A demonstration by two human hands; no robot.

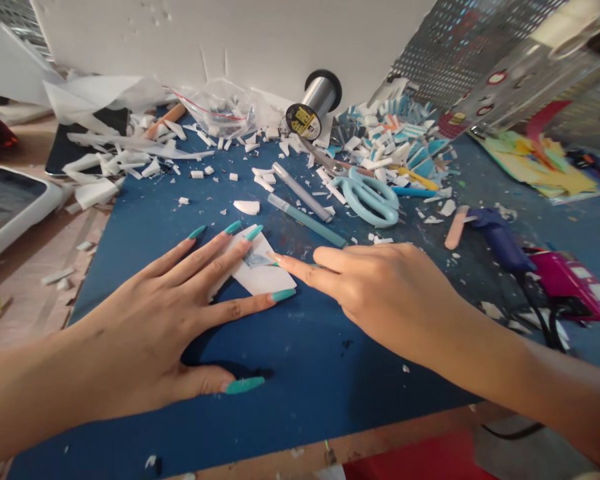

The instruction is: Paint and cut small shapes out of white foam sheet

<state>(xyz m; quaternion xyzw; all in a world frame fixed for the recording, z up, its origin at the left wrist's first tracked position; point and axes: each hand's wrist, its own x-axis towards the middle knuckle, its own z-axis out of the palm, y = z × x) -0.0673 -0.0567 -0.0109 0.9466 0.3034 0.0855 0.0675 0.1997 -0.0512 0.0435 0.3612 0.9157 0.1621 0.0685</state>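
Observation:
My left hand [180,307] lies flat and spread on a blue cutting mat [300,360], its fingers with long teal nails pressing down a small white foam piece [263,273]. My right hand [380,287] comes in from the right with the index finger stretched out, its tip touching the same white piece near a small printed patch. The other right fingers are curled under and I cannot see anything in them.
Light blue scissors [373,193], a grey pen [303,192] and a teal craft knife [310,221] lie behind the hands. A wire spool [313,107], a plastic bag [220,107], white foam scraps, a blue-and-pink glue gun [540,263] at right, and a phone [7,203] at left surround the mat.

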